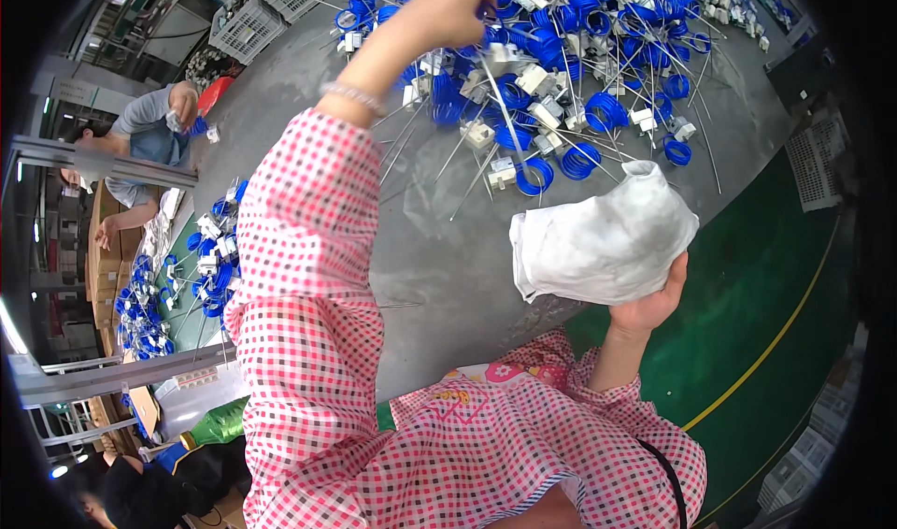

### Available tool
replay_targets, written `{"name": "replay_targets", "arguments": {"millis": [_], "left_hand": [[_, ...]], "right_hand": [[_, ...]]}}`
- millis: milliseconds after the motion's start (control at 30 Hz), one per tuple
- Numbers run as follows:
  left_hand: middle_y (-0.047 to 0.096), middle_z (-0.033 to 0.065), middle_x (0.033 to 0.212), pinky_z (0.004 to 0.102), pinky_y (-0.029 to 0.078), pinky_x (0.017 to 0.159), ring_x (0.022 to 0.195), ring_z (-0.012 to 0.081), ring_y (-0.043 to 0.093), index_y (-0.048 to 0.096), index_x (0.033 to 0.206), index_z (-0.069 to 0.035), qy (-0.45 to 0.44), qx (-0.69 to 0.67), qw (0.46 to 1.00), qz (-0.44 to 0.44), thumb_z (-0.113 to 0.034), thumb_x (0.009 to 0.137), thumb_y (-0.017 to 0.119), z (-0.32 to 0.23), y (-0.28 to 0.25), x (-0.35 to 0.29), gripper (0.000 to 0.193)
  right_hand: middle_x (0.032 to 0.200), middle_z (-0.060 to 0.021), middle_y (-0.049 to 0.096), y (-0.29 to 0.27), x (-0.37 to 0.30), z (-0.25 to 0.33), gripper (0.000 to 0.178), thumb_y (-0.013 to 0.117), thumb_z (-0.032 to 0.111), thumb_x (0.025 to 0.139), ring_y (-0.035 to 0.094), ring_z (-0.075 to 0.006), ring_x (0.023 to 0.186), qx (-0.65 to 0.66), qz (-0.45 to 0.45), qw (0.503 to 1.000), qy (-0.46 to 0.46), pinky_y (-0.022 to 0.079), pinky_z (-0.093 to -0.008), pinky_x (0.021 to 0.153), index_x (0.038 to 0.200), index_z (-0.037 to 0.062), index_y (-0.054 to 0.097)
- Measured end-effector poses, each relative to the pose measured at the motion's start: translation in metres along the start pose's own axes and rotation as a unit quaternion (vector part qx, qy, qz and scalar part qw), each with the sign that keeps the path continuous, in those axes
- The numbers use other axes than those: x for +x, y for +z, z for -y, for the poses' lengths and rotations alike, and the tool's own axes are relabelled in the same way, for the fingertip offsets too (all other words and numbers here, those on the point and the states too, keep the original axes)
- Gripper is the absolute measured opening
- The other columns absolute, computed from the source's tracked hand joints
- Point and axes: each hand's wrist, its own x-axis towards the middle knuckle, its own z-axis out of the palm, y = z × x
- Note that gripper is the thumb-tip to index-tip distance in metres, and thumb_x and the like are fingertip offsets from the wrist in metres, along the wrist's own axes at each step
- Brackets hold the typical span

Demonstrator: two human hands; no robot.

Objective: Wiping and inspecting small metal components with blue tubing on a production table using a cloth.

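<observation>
My left hand (450, 13) reaches over the far part of a large pile of parts (551, 90), its fingers curled and partly hidden. The parts are small white blocks with blue coiled tubing and thin metal rods. A blurred pale rod (502, 94) slants down just below those fingers, and a smeared blue coil (447, 107) lies near the wrist; whether either is held I cannot make out. My right hand (654, 297) grips a bulky white cloth bundle (605, 239) from below, over the near right edge of the grey table (439, 249).
More such parts (210, 258) lie beyond a metal rail (121, 370) at left, where a co-worker (154, 132) handles a part. Grey crates (248, 24) stand at far left. On the right is green floor (738, 305) with a yellow line; a perforated crate (813, 164) stands near it.
</observation>
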Motion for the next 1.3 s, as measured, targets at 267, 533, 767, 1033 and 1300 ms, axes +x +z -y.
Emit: {"name": "replay_targets", "arguments": {"millis": [267, 533, 767, 1033, 1300], "left_hand": [[0.059, 0.0073, 0.076, 0.0231, 0.044, 0.059, 0.067, 0.0136, 0.057, 0.051, 0.083, -0.001, -0.093, -0.14, 0.97, -0.174, -0.004, 0.074, 0.053, -0.042, -0.073, -0.085, 0.009], [0.053, 0.0234, 0.095, 0.0294, 0.05, 0.068, 0.073, 0.0219, 0.058, 0.038, 0.087, 0.003, -0.222, -0.617, 0.691, -0.304, -0.003, 0.083, 0.042, -0.103, -0.056, -0.186, 0.008], [0.048, 0.0245, 0.108, 0.0315, 0.047, 0.075, 0.085, 0.0229, 0.055, 0.038, 0.095, 0.001, -0.213, -0.573, 0.606, -0.509, -0.008, 0.087, 0.038, -0.135, -0.047, -0.289, 0.012], [0.042, 0.019, 0.117, 0.0351, 0.04, 0.087, 0.097, 0.021, 0.049, 0.037, 0.105, -0.003, -0.212, -0.55, 0.418, -0.691, -0.01, 0.087, 0.039, -0.18, 0.004, -0.317, 0.019], [0.042, 0.0139, 0.115, 0.0316, 0.037, 0.087, 0.097, 0.0191, 0.047, 0.035, 0.117, 0.003, -0.209, -0.531, 0.48, -0.666, -0.017, 0.088, 0.038, -0.219, 0.021, -0.324, 0.036]], "right_hand": [[0.131, -0.0109, 0.029, 0.001, -0.006, 0.014, 0.05, 0.03, 0.036, 0.087, 0.028, -0.03, 0.12, 0.003, 0.015, 1.0, -0.009, 0.021, -0.047, 0.099, 0.128, 0.0065, 0.026], [0.131, -0.012, 0.029, 0.05, -0.02, -0.037, 0.051, 0.029, 0.033, 0.088, 0.028, -0.0286, 0.12, -0.096, -0.034, 0.995, 0.012, 0.021, -0.0431, 0.1, 0.128, 0.0032, 0.023], [0.125, -0.0121, 0.037, 0.088, -0.022, -0.051, 0.045, 0.035, 0.029, 0.087, 0.034, -0.0262, 0.116, -0.167, -0.109, 0.979, -0.05, 0.025, -0.0423, 0.098, 0.122, 0.0002, 0.031], [0.13, -0.0118, 0.029, 0.117, -0.067, -0.047, 0.049, 0.031, 0.033, 0.088, 0.029, -0.0295, 0.119, -0.022, 0.119, 0.992, -0.021, 0.022, -0.047, 0.098, 0.126, 0.0029, 0.027], [0.124, -0.0118, 0.037, 0.137, -0.092, -0.105, 0.045, 0.031, 0.029, 0.088, 0.038, -0.0248, 0.114, -0.057, -0.029, 0.989, 0.132, 0.029, -0.0384, 0.095, 0.124, 0.0009, 0.029]]}}
